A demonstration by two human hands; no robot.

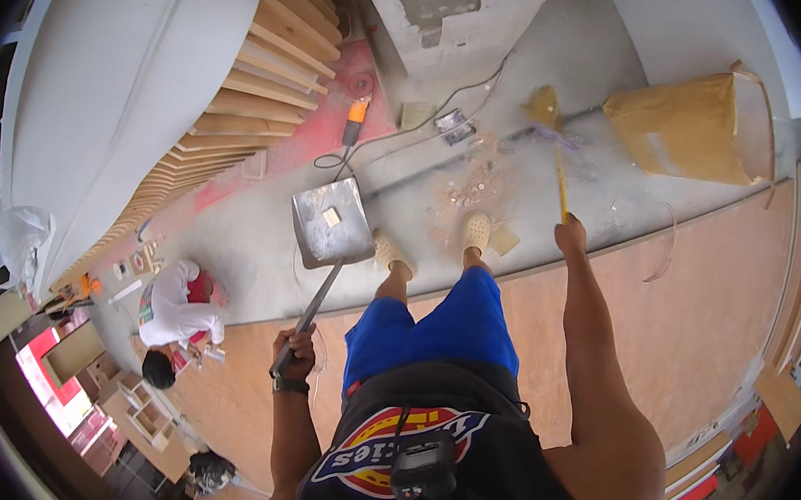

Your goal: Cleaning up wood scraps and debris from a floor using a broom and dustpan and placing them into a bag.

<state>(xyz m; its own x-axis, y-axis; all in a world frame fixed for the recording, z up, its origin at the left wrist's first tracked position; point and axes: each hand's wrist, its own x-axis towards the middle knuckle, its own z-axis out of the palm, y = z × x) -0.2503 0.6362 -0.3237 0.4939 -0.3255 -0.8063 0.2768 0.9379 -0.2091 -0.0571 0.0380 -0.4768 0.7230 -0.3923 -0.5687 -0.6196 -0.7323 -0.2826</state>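
My left hand [294, 351] is closed around the long handle of a grey metal dustpan [350, 228]. A small pale block [331, 216] lies in its pan. Out to the right, my right hand [570, 235] grips the yellow stick of a broom [561, 180]. The broom's yellowish bristle head [544, 106] is at the floor, partly smeared by motion. Between the two tools, a patch of reddish dust and small debris [474, 192] is scattered on the grey floor, just ahead of my feet in beige clogs [477, 228].
An orange power tool [356, 120] with a dark cord lies beyond the dustpan. A large brown paper sack [683, 122] lies at the right. Wooden ribs [276, 44] of a curved structure stand at the left. Another person [178, 311] crouches at the left. A wooden panel [605, 306] extends beneath me.
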